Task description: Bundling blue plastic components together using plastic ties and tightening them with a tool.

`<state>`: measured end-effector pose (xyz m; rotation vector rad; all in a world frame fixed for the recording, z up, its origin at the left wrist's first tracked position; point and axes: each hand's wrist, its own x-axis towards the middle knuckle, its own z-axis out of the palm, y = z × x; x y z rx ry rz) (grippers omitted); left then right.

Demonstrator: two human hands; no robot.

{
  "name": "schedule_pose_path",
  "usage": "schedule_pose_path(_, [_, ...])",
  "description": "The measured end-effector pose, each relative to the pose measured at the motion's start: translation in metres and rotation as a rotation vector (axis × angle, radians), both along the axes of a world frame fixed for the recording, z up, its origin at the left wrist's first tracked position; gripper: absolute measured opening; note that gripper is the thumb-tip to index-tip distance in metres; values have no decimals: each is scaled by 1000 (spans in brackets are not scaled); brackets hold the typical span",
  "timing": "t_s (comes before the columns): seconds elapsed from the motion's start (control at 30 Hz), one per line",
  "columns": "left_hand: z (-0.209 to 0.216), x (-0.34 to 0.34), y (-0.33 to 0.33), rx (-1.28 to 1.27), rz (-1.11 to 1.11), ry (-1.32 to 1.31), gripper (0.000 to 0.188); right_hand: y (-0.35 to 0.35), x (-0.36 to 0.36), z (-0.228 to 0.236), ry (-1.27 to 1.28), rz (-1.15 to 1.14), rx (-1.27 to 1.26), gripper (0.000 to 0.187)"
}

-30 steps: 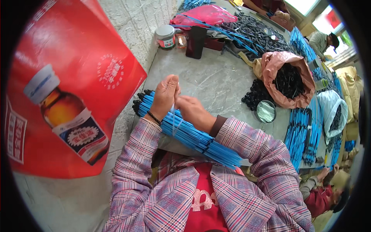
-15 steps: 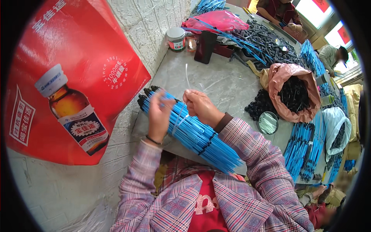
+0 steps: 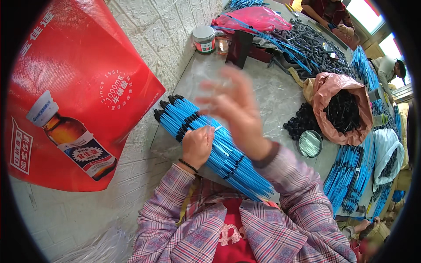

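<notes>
A thick bundle of thin blue rods (image 3: 245,177) with black tips and black bands lies slanted on the table before me. My left hand (image 3: 197,147) is closed in a fist on the bundle's near side. Right at its thumb a white plastic strap (image 3: 218,128) crosses the rods; what the fist holds is hidden. Above the bundle, off its far side, my right hand (image 3: 239,111) is raised and smeared by motion. Its fingers are too blurred to read.
Right of the bundle are black small parts (image 3: 302,120), a round dish of pale strips (image 3: 309,143) and a pinkish sack (image 3: 322,87) of black pieces. A lidded jar (image 3: 204,39) and dark box (image 3: 239,49) stand behind. A large red bag (image 3: 87,105) hangs left. Other people work beyond.
My left hand has come down onto the bundle by the strap and closed. My right hand has left its pinch near the strap and swings above the bundle. The view has shifted slightly.
</notes>
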<state>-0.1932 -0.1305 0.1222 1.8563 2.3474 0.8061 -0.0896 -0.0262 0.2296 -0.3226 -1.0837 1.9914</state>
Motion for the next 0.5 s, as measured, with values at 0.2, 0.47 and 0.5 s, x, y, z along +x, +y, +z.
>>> schedule_pose_path(0.2, [17, -7, -4, -138, -148, -296, 26, 56, 33, 24, -249, -139, 772, 54])
schedule_pose_path(0.47, [23, -20, -6, -233, -144, -668, 24, 49, 41, -67, -932, 519, 1295, 18])
schedule_pose_path(0.5, [24, -20, -8, -294, -57, -890, 22, 44, 46, -68, -960, 563, 1260, 20])
